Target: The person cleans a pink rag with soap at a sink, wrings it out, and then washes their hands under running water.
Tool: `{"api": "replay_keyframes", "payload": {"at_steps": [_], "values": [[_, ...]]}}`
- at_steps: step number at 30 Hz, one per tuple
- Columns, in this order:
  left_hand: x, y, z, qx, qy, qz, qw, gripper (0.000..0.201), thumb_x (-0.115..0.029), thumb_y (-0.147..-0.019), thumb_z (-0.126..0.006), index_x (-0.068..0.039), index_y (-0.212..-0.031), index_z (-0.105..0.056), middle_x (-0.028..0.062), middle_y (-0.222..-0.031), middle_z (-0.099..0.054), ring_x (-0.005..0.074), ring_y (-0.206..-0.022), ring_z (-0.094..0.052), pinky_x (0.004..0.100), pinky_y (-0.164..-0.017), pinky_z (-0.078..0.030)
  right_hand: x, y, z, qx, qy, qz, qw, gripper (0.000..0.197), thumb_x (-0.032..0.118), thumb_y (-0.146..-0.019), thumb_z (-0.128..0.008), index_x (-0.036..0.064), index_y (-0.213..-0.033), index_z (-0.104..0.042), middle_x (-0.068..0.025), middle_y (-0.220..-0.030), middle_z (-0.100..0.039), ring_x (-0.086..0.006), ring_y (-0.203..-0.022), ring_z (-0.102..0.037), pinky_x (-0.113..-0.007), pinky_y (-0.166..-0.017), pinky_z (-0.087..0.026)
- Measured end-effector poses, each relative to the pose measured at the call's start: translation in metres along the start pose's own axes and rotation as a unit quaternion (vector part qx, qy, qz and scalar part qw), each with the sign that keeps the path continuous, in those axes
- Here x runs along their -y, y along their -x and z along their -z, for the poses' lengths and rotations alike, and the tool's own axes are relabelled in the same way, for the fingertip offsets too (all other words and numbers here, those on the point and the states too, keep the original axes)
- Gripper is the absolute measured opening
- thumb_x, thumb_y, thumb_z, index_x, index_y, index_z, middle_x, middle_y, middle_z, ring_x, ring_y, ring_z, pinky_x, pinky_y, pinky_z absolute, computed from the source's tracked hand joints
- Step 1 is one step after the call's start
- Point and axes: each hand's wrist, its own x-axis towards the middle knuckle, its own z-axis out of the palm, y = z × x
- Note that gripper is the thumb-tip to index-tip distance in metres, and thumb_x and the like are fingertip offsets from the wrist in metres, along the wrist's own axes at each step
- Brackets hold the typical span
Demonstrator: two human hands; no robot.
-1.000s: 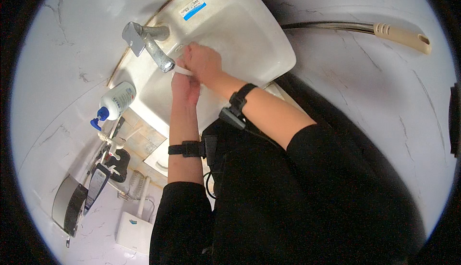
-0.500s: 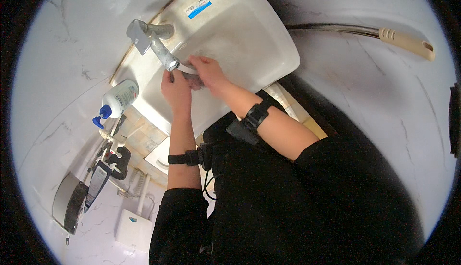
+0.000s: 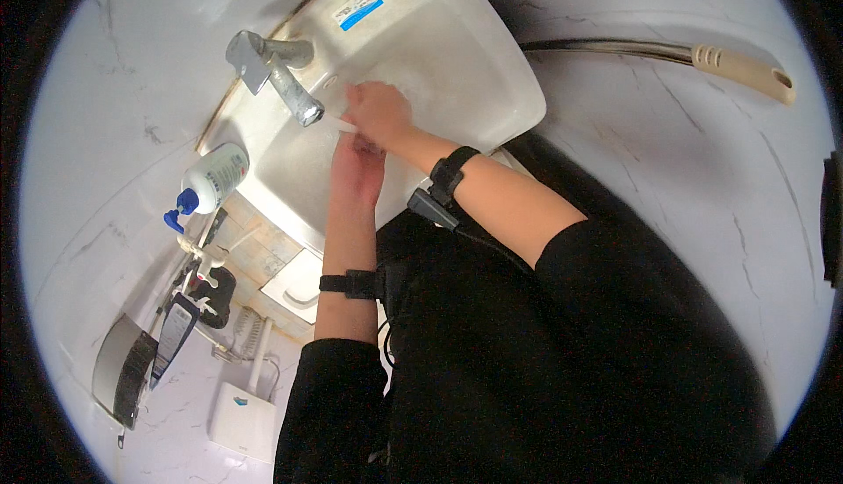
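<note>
Head view. The left hand point(image 3: 358, 168) and right hand point(image 3: 381, 114) meet over the bowl of the white ceramic washbasin point(image 3: 487, 102), just below the spout of the chrome single-lever mixer tap point(image 3: 290, 89). The water stream point(image 3: 342, 125) runs from the spout to the place where the hands meet.

Finger state: the right fingers appear bent toward the left hand; their grip, and any gap between them, cannot be determined. The left fingers are mostly covered; their spread cannot be determined. No held article is visible.

Step in hand, as judged: rinsing the hands under running water. The next move would call for keeping both hands within the stream and turning them for even coverage, clear of the spout.

Surface and room: a blue-and-white label point(image 3: 359, 12) is fixed to the basin's back ledge. A white pump bottle point(image 3: 216, 177) with a blue pump head stands beside the basin, at the left. A cream handle point(image 3: 742, 73) on a metal tube lies at the right, before the marbled wall panel point(image 3: 694, 159).
</note>
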Motion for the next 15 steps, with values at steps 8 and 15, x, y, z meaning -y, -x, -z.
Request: {"api": "replay_keyframes", "payload": {"at_steps": [8,15], "values": [[-0.028,-0.011,0.031,-0.035,-0.114,-0.066,0.991,0.022,-0.015,-0.095,-0.05,-0.003,-0.114,-0.05,0.0083,-0.109,-0.059,0.0224,-0.099,-0.059,0.0362,-0.083,-0.05,-0.024,0.01,0.044,0.127,-0.603,-0.315,0.722,0.036,0.041,-0.092,-0.053,0.011,-0.112,-0.054,-0.0048,-0.103,-0.058,-0.0175,-0.093,-0.057,-0.039,-0.075,-0.047],[-0.036,0.007,-0.002,-0.018,-0.169,-0.011,0.985,0.037,-0.032,-0.1,-0.041,-0.004,-0.122,-0.05,0.0096,-0.114,-0.059,0.023,-0.102,-0.059,0.037,-0.084,-0.05,0.013,0.034,0.041,0.188,-0.455,-0.242,0.836,0.038,0.039,-0.091,-0.055,0.0073,-0.11,-0.055,-0.0018,-0.102,-0.06,-0.0142,-0.086,-0.058,-0.033,-0.066,-0.048]]}}
